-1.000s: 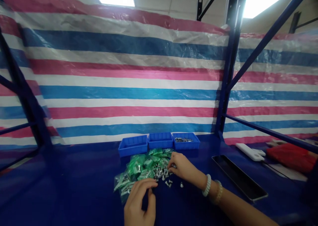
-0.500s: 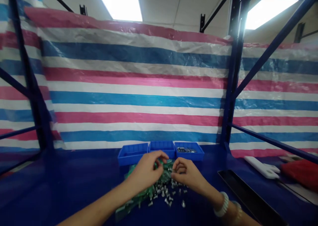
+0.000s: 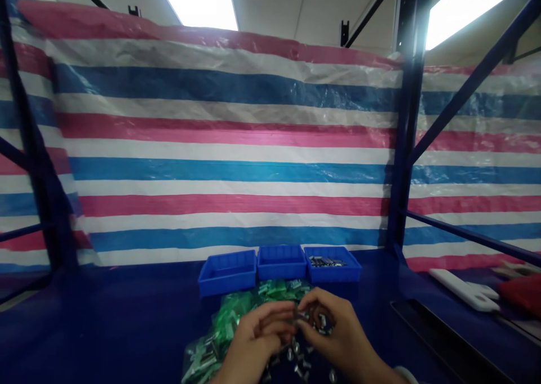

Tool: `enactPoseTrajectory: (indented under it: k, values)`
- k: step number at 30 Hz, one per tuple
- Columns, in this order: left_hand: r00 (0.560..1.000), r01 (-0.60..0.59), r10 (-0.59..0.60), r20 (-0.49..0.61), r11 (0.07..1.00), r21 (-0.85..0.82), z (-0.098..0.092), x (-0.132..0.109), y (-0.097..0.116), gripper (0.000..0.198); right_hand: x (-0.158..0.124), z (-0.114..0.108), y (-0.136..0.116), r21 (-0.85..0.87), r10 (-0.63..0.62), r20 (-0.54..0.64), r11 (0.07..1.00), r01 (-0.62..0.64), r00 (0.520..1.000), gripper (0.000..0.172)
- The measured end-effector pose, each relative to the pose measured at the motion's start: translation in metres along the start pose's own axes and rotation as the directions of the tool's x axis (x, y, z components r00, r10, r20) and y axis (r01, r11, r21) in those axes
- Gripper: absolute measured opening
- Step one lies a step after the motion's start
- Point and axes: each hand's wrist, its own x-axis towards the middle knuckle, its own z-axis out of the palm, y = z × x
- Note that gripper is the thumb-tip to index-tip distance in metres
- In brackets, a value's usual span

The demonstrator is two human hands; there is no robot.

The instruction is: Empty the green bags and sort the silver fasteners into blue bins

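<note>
My left hand (image 3: 256, 339) and my right hand (image 3: 333, 330) meet low in the middle, fingertips together over a scatter of small silver metal parts (image 3: 298, 358) on the blue table. Both hands have their fingers curled in a pinch; some small silver pieces show between the right fingers. Under and left of the hands lies a heap of small green plastic bags (image 3: 230, 322). Three blue bins stand in a row behind: the left bin (image 3: 226, 272), the middle bin (image 3: 281, 263) and the right bin (image 3: 333, 266), which holds metal parts.
A pink, white and blue striped tarp (image 3: 228, 147) closes off the back of the blue rack frame (image 3: 401, 147). At right lie a long black tray (image 3: 443, 344), a white flat object (image 3: 462, 289) and something red (image 3: 522, 294).
My hands have drawn back towards me and come together over the silver parts; the left hand left the green bags. The view has tipped slightly.
</note>
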Motion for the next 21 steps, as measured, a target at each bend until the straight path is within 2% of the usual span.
enactPoseTrajectory:
  k: [2,5,8,10,12,14,15,18,21]
  values:
    - [0.991,-0.132,0.134,-0.024,0.987,0.093,0.001,-0.005,0.007,0.051,0.001,0.0,0.0,0.113,0.082,-0.002,0.99,-0.082,0.997,0.01]
    - [0.933,-0.358,0.35,0.081,0.884,0.301,0.003,-0.011,0.012,0.05,0.001,0.004,0.002,0.29,0.174,0.044,0.94,-0.18,0.984,0.014]
    - [0.883,-0.457,0.45,0.132,0.766,0.452,0.0,-0.012,0.011,0.049,0.003,0.004,0.007,0.341,0.186,0.076,0.918,-0.2,0.98,0.018]
    - [0.866,-0.464,0.49,0.102,0.711,0.528,-0.004,-0.01,0.01,0.047,0.012,-0.005,0.014,0.243,0.139,0.008,0.96,-0.137,0.99,0.016]
    - [0.828,-0.494,0.552,0.1,0.634,0.595,-0.009,-0.007,0.009,0.045,0.026,-0.021,0.025,0.024,0.048,-0.113,0.999,-0.045,0.992,0.013]
    - [0.782,-0.541,0.608,0.136,0.555,0.632,-0.012,-0.005,0.009,0.043,0.044,-0.043,0.039,-0.271,-0.064,-0.206,0.963,0.006,0.976,0.013]
    - [0.765,-0.563,0.624,0.163,0.523,0.64,-0.012,-0.006,0.009,0.042,0.051,-0.053,0.045,-0.333,-0.08,-0.24,0.943,-0.005,0.967,0.013]
    - [0.715,-0.631,0.654,0.249,0.449,0.633,-0.008,-0.01,0.007,0.041,0.06,-0.072,0.059,-0.434,-0.108,-0.28,0.901,-0.026,0.954,0.019]
    - [0.655,-0.702,0.687,0.315,0.398,0.591,-0.003,-0.016,0.005,0.039,0.05,-0.067,0.057,-0.468,-0.119,-0.21,0.884,0.008,0.97,0.015]
